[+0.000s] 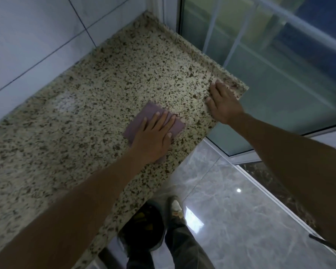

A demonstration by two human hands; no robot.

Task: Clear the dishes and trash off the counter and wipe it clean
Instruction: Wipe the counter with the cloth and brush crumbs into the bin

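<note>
My left forearm fills the near view, and my left hand point(153, 135) lies flat, fingers spread, its grip released and only pressing the purple cloth point(159, 121) onto the speckled desk point(105, 74), close to the front edge. My right hand point(222, 101) rests open on the far corner, holding nothing. No dishes or trash show here. With nothing pinching the cloth, I judge a stroke outward could slide it off the edge to the floor point(241, 210).
</note>
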